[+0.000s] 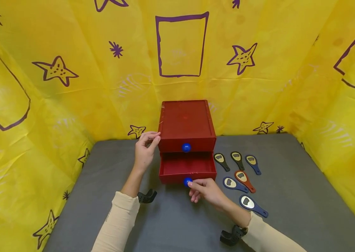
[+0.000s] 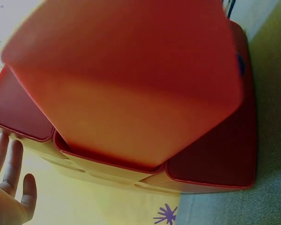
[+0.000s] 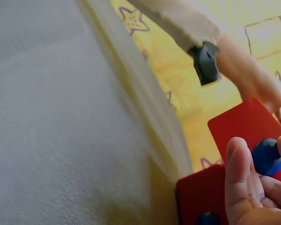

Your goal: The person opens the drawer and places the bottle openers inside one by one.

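A small red drawer cabinet (image 1: pixel 186 119) stands against the yellow backdrop, with its upper drawer closed and its lower drawer (image 1: pixel 172 177) pulled out. Between thumb and forefinger, my right hand (image 1: pixel 210 191) pinches the blue knob (image 1: pixel 187 181) of that lower drawer. Only bare red floor shows inside the visible part of the drawer. My left hand (image 1: pixel 145 148) touches the cabinet's upper left front corner. The left wrist view shows fingers (image 2: pixel 13 161) of this hand extended beside the red cabinet (image 2: pixel 122 122). Another blue knob (image 1: pixel 186 147) is on the upper drawer.
Several bottle openers lie right of the cabinet: black ones (image 1: pixel 237 158), blue ones (image 1: pixel 253 164) and a red one (image 1: pixel 244 180). The nearest blue opener (image 1: pixel 254 205) lies close to my right forearm. Yellow cloth (image 1: pixel 86 105) with purple drawings surrounds the grey table (image 1: pixel 108 164).
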The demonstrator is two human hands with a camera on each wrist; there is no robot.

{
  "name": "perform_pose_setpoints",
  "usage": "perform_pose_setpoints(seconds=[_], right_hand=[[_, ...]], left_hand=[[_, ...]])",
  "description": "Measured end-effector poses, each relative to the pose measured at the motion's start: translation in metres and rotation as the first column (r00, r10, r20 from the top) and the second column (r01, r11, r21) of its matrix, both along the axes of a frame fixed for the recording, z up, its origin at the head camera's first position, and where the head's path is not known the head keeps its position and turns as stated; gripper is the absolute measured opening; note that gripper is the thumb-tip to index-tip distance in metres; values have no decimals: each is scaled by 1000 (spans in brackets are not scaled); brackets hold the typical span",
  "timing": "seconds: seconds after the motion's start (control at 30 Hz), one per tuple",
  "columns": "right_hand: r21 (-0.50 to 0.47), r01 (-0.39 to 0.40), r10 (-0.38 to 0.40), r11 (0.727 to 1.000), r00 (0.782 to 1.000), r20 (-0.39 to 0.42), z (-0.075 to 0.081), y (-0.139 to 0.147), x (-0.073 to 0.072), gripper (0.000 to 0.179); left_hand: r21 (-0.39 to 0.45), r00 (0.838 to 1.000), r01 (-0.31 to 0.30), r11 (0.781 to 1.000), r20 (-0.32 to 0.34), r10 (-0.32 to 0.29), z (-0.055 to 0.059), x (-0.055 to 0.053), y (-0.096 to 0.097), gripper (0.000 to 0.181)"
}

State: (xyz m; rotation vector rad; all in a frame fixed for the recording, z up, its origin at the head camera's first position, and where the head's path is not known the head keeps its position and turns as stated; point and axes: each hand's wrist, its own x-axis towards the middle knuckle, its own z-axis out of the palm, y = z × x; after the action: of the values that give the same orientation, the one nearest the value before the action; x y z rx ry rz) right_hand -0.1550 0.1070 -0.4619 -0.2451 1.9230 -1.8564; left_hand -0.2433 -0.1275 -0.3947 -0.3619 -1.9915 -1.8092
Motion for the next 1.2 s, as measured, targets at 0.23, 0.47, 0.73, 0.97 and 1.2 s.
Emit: perform_pose_setpoints(seconds=[0.23,0.47,0.73,0.97,1.2], right_hand=[[14,-41,41,999,999,10,1,4,27,40],[-8,-66,66,998,998,-7,-2,1,34,42],[-16,-53,52,998,999,-2,0,-2,37,41],[2,-74,74,997,997,-23,-1,-3,40,40],[12,-68,68,998,997,-43,-4,-2,41,40]], left_hand=[[-16,1000,17,1000,14,-17,16,10,3,21],[-5,1000,3,1000,13,-3,17,9,2,21],[-25,1000,19,1000,18,-18,17,10,1,23],[-7,1000,12,1000,20,-12,15,10,1,21],[-11,999,25,1000,33,-25,13,10,1,22]])
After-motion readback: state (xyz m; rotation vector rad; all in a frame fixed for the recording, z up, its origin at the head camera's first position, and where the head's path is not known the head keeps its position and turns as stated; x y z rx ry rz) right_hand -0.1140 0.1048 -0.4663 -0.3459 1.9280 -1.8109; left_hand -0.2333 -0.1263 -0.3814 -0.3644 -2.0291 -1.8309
